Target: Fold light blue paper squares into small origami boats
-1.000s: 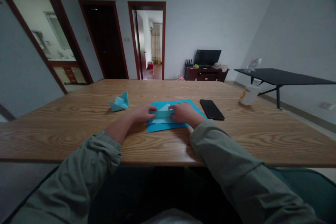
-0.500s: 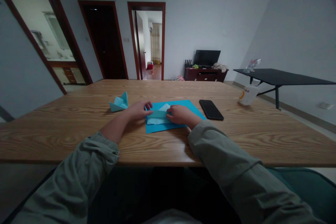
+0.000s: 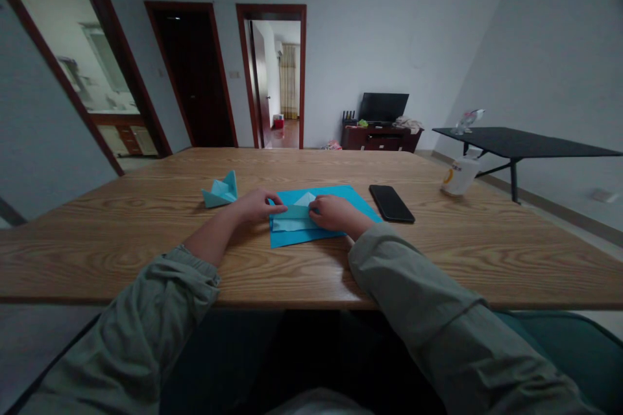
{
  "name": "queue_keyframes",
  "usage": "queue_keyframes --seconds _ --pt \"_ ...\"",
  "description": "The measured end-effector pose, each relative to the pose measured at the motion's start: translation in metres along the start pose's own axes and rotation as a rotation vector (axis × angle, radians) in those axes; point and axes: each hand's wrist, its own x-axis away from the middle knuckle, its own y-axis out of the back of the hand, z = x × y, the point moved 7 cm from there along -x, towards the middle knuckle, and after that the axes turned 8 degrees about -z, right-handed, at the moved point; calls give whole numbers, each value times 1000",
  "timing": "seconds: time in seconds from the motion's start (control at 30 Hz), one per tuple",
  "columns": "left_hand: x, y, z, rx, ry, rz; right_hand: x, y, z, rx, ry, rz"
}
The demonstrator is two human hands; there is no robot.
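A pale blue, partly folded paper (image 3: 296, 215) lies on a darker blue sheet (image 3: 302, 237) on the wooden table (image 3: 146, 240). My left hand (image 3: 254, 205) pinches the folded paper's left end with its fingers closed. My right hand (image 3: 333, 212) presses on the right end, fingers curled down on the paper. A finished blue paper boat (image 3: 220, 190) stands on the table to the left of my left hand, apart from it.
A black phone (image 3: 391, 203) lies flat just right of the blue sheet. A white cup (image 3: 460, 175) stands near the table's right edge. Beyond are a dark side table (image 3: 525, 141), a TV stand (image 3: 382, 136) and open doorways.
Both hands have slid a little left along the folded paper. My left fingers, lifted half a second ago, are down pinching its left end again.
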Motion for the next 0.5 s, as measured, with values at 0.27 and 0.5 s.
queue_keyframes --seconds 0.27,0.5 --pt "0 -9 -6 32 -88 72 1 3 1 0 -2 -3" --pt "0 -14 -7 147 -81 55 1 3 1 -3 4 -6"
